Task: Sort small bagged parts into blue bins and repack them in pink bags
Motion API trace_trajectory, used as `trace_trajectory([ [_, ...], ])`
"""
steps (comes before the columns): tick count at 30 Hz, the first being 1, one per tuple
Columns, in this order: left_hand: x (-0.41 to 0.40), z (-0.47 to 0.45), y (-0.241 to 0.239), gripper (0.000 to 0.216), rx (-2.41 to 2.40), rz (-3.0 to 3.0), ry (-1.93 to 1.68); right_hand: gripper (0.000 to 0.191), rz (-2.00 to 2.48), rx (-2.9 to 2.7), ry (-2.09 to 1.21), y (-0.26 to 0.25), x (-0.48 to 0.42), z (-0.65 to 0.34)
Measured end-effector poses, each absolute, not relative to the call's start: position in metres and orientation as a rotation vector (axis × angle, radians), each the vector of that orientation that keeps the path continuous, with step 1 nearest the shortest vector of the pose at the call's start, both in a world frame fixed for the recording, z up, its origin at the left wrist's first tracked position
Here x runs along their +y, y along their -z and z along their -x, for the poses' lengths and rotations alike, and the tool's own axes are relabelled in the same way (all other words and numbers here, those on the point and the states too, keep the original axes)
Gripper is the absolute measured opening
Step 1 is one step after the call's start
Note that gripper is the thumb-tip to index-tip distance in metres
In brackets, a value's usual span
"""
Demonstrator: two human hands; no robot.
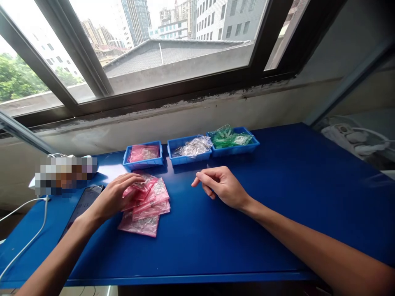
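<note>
Over a loose pile of pink plastic bags (pixel 152 204), my left hand (pixel 116 194) is curled with its fingers round a crumpled pink plastic bag (pixel 137 192) at the top; its thumb is mostly hidden. Silvery contents show through some of the bags. To the right, my right hand (pixel 224 187) is apart from the pile, above the bare blue table. Its thumb and forefinger are close together and the other fingers are curled, with nothing visible in them.
Along the wall stand three blue trays: one with pink bags (pixel 126 161), one with clear silvery bags (pixel 173 158), one with green bags (pixel 253 142). A dark phone (pixel 84 204) and a white cable (pixel 45 224) lie left on the blue table (pixel 197 250). A window is behind.
</note>
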State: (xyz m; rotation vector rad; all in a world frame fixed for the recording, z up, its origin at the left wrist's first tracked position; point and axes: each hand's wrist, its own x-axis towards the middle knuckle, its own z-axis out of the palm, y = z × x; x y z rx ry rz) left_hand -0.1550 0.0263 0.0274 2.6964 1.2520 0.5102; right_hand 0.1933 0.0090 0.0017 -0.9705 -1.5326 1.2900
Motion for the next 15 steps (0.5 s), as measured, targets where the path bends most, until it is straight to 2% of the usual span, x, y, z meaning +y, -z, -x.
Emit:
trace_trajectory([
  [5,0.024,0.134,-0.043,0.015,1.283,-2.662,-0.962,0.044,0.992,-1.651,-1.166,0.001,0.010,-0.192],
  [7,0.022,0.115,-0.055,0.013,1.271,-2.618,-1.020,0.042,0.989,-1.712,-1.093,0.002,0.009,-0.192],
  [12,0.024,0.064,-0.063,0.014,1.110,-2.387,-0.822,0.030,0.981,-1.739,-0.985,-0.001,0.006,-0.192],
  [15,0.026,0.041,-0.053,0.015,1.044,-2.233,-0.768,0.032,0.975,-1.782,-0.979,-0.001,0.006,-0.192],
])
